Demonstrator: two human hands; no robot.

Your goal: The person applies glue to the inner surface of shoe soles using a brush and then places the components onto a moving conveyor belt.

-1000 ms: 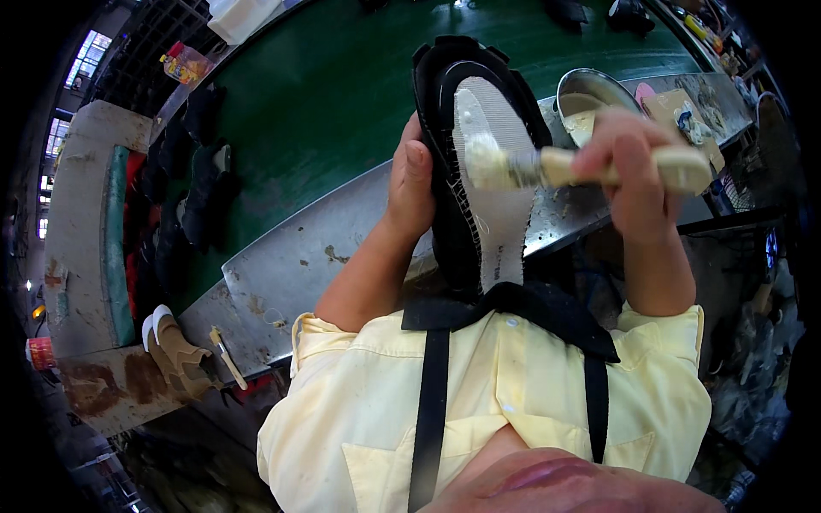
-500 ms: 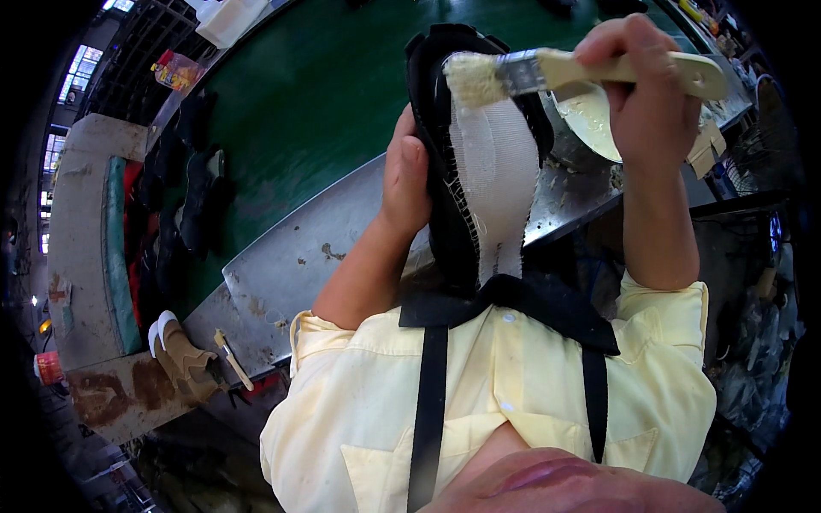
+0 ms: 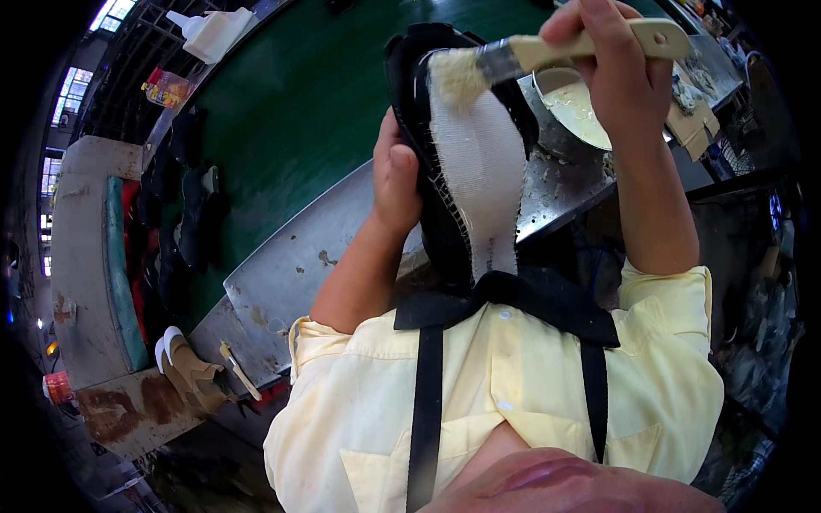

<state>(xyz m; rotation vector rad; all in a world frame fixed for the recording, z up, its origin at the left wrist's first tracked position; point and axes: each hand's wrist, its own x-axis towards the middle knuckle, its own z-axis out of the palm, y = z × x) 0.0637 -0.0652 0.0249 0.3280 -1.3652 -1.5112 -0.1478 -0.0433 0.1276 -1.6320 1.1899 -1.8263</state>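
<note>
My left hand [image 3: 398, 184] grips the left side of a black shoe upper [image 3: 436, 197], thumb on the near face and the other fingers behind it. The upper's underside faces me, showing a pale woven insole [image 3: 483, 171] with stitching along its edge. Closed around the wooden handle of a flat paintbrush [image 3: 530, 55] is my right hand [image 3: 624, 60]. The brush's pale, coated bristles rest on the wide far end of the insole. Beside the upper, to its right, stands a metal bowl [image 3: 575, 107] of cream-coloured paste.
A green surface [image 3: 291, 120] lies beyond a stained metal ledge [image 3: 316, 239]. Several black shoe pieces [image 3: 192, 214] line its left side. Tan shoes [image 3: 195, 372] and a second brush [image 3: 239, 371] sit at lower left. A white bottle [image 3: 214, 34] stands at far left; cardboard [image 3: 691, 124] lies right of the bowl.
The upper and both hands appear slightly further left and up in view, along with a small shift of the whole scene. The bristles stay on the insole's wide end.
</note>
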